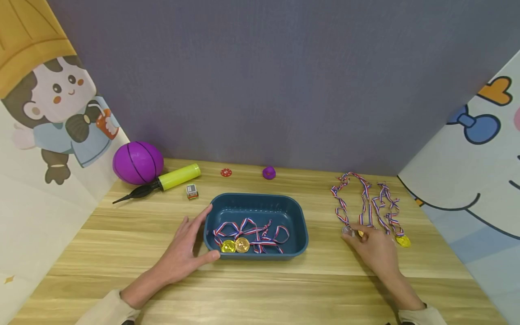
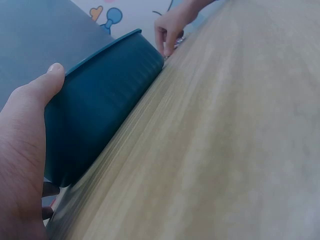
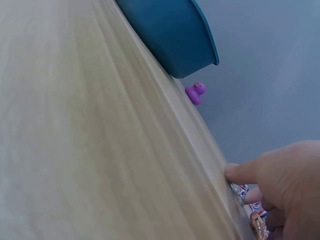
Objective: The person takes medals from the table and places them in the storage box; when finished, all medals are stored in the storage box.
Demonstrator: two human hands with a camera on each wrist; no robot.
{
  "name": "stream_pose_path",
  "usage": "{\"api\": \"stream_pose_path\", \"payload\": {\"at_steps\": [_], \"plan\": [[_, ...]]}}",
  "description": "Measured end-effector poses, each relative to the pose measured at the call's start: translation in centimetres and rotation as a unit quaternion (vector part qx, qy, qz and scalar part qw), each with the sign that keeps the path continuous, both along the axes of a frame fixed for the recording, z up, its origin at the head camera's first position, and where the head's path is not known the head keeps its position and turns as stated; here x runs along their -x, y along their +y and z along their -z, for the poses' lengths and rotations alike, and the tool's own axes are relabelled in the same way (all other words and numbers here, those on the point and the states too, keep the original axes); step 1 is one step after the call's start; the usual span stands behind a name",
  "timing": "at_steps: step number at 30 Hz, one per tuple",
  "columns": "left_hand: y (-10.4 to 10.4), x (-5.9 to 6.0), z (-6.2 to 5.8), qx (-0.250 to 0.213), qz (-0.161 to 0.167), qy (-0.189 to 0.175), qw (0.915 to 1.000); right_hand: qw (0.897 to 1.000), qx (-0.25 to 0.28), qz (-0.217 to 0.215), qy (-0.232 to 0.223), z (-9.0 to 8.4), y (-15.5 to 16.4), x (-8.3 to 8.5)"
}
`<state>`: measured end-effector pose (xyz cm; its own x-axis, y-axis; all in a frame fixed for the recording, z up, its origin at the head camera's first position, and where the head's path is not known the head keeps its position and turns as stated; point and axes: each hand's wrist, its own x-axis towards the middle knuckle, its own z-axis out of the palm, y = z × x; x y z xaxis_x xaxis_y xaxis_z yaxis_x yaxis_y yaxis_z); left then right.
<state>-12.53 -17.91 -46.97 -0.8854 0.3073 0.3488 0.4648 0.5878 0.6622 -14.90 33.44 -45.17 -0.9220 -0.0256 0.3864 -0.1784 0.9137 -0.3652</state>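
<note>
Steadying the tray [image 1: 298,225] on the counter [image 1: 260,289] with relaxed fingers against its left end, the left hand [image 1: 184,253] should hold firm while the right hand [image 1: 375,248], fingers curling onto a medal [image 1: 348,230] right of the tray, pinches it cleanly, minding tangled ribbons [image 1: 365,203].

A tray [image 1: 298,216] is sitting mid-table with medals [image 1: 235,245] lying in it, the left hand [image 1: 184,253] resting against its left end. To its right, more medals [image 1: 367,203] are lying under the right hand [image 1: 375,248]. Behind, a ball [image 1: 138,162] and pump [image 1: 170,179] are lying at the left.
</note>
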Motion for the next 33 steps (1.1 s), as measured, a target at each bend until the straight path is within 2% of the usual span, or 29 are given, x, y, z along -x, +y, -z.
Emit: {"api": "stream_pose_path", "payload": {"at_steps": [3, 11, 18, 33], "plan": [[0.00, 0.01, 0.00, 0.001, 0.000, -0.001, 1.0000, 1.000, -0.002, -0.005, -0.013, 0.03, -0.06, 0.01], [-0.06, -0.01, -0.04, 0.002, 0.002, -0.001, 1.0000, 0.996, 0.035, -0.047, -0.066, -0.05, -0.45, -0.04], [0.01, 0.03, 0.00, -0.001, 0.003, -0.002, 1.0000, 0.995, 0.036, -0.072, -0.050, 0.14, -0.42, 0.00], [0.01, 0.02, 0.05, 0.003, 0.000, -0.002, 1.0000, 0.995, 0.063, -0.069, -0.038, 0.38, -0.35, 0.18]]}}
